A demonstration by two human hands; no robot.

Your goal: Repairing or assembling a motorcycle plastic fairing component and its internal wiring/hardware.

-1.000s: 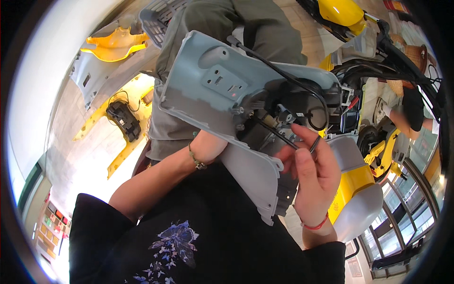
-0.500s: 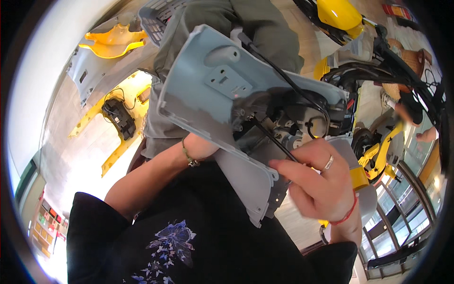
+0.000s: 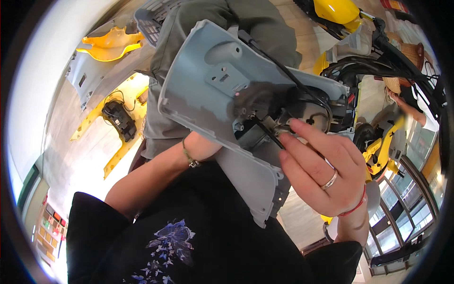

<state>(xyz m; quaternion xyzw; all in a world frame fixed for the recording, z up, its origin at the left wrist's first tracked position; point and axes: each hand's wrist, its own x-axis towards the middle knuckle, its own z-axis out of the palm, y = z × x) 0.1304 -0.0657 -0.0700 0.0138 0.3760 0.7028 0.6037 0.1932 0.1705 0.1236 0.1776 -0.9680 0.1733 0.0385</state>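
A grey plastic scooter body housing (image 3: 189,80) lies tilted over my lap, its hollow side facing up. My left hand (image 3: 202,146) reaches under the housing's near edge; its fingers are hidden behind the plastic. Inside the cavity, a slim black rod (image 3: 266,130) slants from a screw post toward my right hand (image 3: 326,165). The fingertips of that hand close around the rod's near end, with the upper finger stretched over the metal parts in the cavity. A black cable (image 3: 283,68) arches across the housing's far side.
Yellow body panels (image 3: 113,43) and a black part with wires (image 3: 119,118) lie on the floor at left. A partly stripped scooter with black wiring (image 3: 369,66) and a yellow frame part (image 3: 385,146) stand at right. Another person's arm (image 3: 411,110) shows at far right.
My right hand has moved up and deeper into the cavity, its fingers farther along the rod and more stretched. The left hand has hardly moved. At right, the other person's arm has shifted.
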